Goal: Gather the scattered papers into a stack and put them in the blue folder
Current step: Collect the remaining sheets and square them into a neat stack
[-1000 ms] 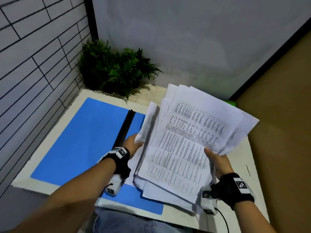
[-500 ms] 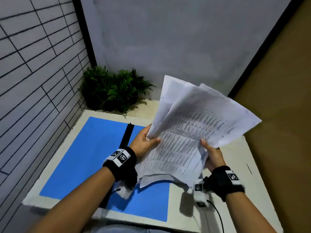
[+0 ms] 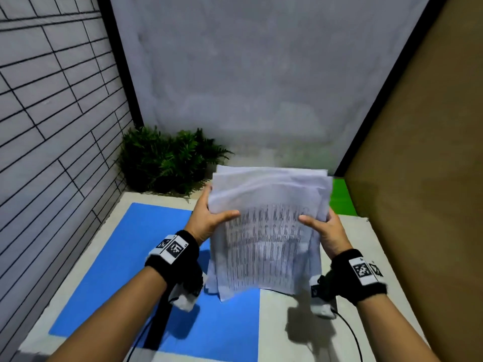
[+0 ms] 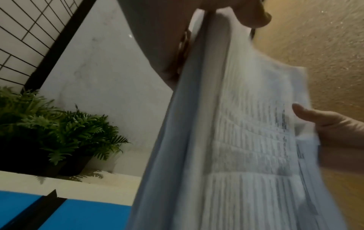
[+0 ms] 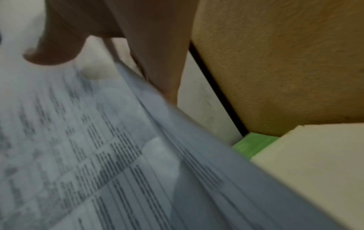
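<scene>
A stack of printed white papers (image 3: 266, 231) stands upright on its lower edge, over the right half of the open blue folder (image 3: 125, 259) on the table. My left hand (image 3: 209, 218) grips the stack's left side, thumb on the front sheet. My right hand (image 3: 321, 226) grips the right side the same way. The sheets are roughly squared, with top edges slightly uneven. In the left wrist view the papers (image 4: 246, 147) fill the right half, with the right hand's thumb on them. In the right wrist view the papers (image 5: 118, 155) are blurred, with my thumb pressed on top.
The folder has a black spine (image 3: 162, 322) down its middle. A green fern plant (image 3: 167, 160) stands at the back left corner. A green patch (image 3: 341, 197) lies behind the papers. The cream table (image 3: 366, 257) ends at a brown wall on the right.
The fanned, tilted papers were brought upright and squared into one stack. Both hands shifted from the lower edges to the sides of the stack.
</scene>
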Motion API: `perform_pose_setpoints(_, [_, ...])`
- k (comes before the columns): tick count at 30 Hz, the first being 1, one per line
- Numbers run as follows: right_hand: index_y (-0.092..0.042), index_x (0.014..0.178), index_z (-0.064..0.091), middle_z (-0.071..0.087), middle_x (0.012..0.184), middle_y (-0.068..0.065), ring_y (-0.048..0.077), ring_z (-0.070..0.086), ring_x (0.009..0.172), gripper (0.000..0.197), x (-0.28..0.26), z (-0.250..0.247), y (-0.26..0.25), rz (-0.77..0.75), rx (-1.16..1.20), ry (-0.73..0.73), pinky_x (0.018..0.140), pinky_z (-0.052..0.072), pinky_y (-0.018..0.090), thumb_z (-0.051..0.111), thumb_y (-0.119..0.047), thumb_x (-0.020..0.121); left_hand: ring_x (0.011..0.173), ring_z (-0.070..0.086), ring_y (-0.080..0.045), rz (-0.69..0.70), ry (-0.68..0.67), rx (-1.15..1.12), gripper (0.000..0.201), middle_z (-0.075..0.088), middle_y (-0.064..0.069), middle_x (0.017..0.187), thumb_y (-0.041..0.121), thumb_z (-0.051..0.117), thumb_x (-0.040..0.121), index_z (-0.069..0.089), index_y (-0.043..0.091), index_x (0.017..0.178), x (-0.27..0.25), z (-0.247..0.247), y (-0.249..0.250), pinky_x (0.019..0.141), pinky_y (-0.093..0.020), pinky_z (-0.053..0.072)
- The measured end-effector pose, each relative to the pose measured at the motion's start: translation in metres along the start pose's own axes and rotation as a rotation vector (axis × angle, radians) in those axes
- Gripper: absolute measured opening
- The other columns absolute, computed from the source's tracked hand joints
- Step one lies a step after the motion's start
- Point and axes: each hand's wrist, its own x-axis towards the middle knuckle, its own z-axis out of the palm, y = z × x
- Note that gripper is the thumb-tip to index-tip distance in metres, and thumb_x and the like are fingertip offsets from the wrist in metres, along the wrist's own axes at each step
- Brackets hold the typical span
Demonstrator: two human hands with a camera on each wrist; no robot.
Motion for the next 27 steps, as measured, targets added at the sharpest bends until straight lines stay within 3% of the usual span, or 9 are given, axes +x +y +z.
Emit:
perform_pose_setpoints(3, [-0.017, 0.086, 0.062, 0.074, 0.069, -0.013, 0.0, 0.067, 0.066, 0.077, 0.002, 0.001, 0.0, -0.013, -0.001, 0.048, 0.063, 0.053, 0.013, 0.087, -0.051, 0.022, 0.088, 0.065, -0.01, -0.042, 0.015, 0.022, 0.06, 0.065, 0.006, 0.096, 0.025, 0.085, 0.049, 0.054, 0.024, 0.1, 0.0, 0.009, -0.006, 0.067, -0.011, 0.053])
perform_pose_setpoints(6, [-0.017, 0.079, 0.06, 0.071, 0.061, -0.017, 0.0, 0.063, 0.063, 0.035, 0.003, 0.007, -0.013, -0.085, -0.05, 0.075, 0.065, 0.053, 0.016, 0.084, -0.022, 0.054, 0.072, 0.067, -0.008, -0.012, 0.154, 0.045, 0.023, 0.07, 0.009, 0.076, 0.003, 0.071, 0.072, 0.062, 0.021, 0.085, 0.004, 0.017, 0.0, 0.059, -0.015, 0.053])
perform_pose_setpoints(9, [-0.017, 0.081, 0.059, 0.071, 0.062, -0.018, -0.005, 0.062, 0.06, 0.026, 0.002, 0.003, -0.024, -0.162, -0.059, 0.111, 0.065, 0.054, 0.017, 0.064, 0.008, 0.074, 0.069, 0.066, 0.004, 0.114, 0.165, 0.021, 0.032, 0.069, 0.012, 0.081, 0.009, 0.08, 0.063, 0.061, 0.023, 0.084, 0.012, 0.014, 0.015, 0.066, -0.013, 0.055])
perform_pose_setpoints(11, [-0.014, 0.086, 0.061, 0.072, 0.067, -0.018, -0.005, 0.063, 0.063, 0.028, 0.0, 0.003, -0.027, -0.186, -0.059, 0.085, 0.065, 0.053, 0.014, 0.074, -0.003, 0.064, 0.075, 0.065, 0.005, 0.163, 0.078, 0.025, 0.054, 0.066, 0.009, 0.088, 0.031, 0.087, 0.045, 0.059, 0.026, 0.091, 0.013, 0.01, 0.02, 0.068, -0.014, 0.054])
perform_pose_setpoints(14, [-0.003, 0.098, 0.061, 0.075, 0.073, -0.012, 0.002, 0.067, 0.069, 0.074, 0.003, 0.004, -0.018, -0.116, -0.049, 0.075, 0.065, 0.054, 0.017, 0.088, -0.032, 0.036, 0.079, 0.063, 0.006, 0.09, -0.021, 0.1, 0.077, 0.063, 0.009, 0.091, 0.056, 0.084, 0.031, 0.055, 0.026, 0.096, 0.017, 0.008, 0.012, 0.069, -0.013, 0.053])
perform_pose_setpoints(16, [-0.006, 0.091, 0.064, 0.074, 0.071, -0.013, 0.001, 0.066, 0.067, 0.064, 0.008, 0.005, -0.013, -0.099, -0.065, 0.105, 0.065, 0.054, 0.018, 0.088, -0.035, 0.038, 0.077, 0.065, 0.003, 0.008, -0.016, 0.099, 0.068, 0.066, 0.011, 0.088, 0.045, 0.087, 0.035, 0.058, 0.025, 0.093, 0.02, 0.008, 0.006, 0.073, -0.017, 0.055])
perform_pose_setpoints(18, [-0.014, 0.081, 0.065, 0.073, 0.066, -0.017, -0.003, 0.064, 0.063, 0.025, 0.011, 0.008, -0.015, -0.122, -0.1, 0.127, 0.068, 0.052, 0.019, 0.079, -0.01, 0.061, 0.07, 0.066, 0.004, -0.04, 0.034, 0.113, 0.038, 0.068, 0.01, 0.081, 0.018, 0.083, 0.058, 0.06, 0.023, 0.087, 0.021, 0.01, 0.006, 0.08, -0.028, 0.056])
perform_pose_setpoints(21, [-0.011, 0.086, 0.064, 0.072, 0.068, -0.019, -0.004, 0.064, 0.066, 0.026, 0.014, 0.011, -0.024, -0.189, -0.111, 0.143, 0.07, 0.053, 0.015, 0.064, 0.011, 0.073, 0.065, 0.066, 0.003, -0.016, 0.082, 0.08, 0.027, 0.073, 0.013, 0.066, 0.0, 0.074, 0.069, 0.063, 0.022, 0.08, 0.026, 0.007, 0.011, 0.074, -0.027, 0.057])
perform_pose_setpoints(27, [-0.019, 0.104, 0.054, 0.063, 0.101, -0.001, 0.004, 0.059, 0.094, 0.05, 0.019, 0.017, -0.049, -0.197, -0.39, 0.155, 0.088, 0.048, 0.022, 0.079, -0.006, 0.063, 0.086, 0.069, -0.003, -0.111, -0.058, 0.073, 0.075, 0.075, 0.014, 0.084, 0.045, 0.089, 0.027, 0.065, 0.021, 0.094, 0.026, -0.006, -0.002, 0.08, -0.021, 0.055])
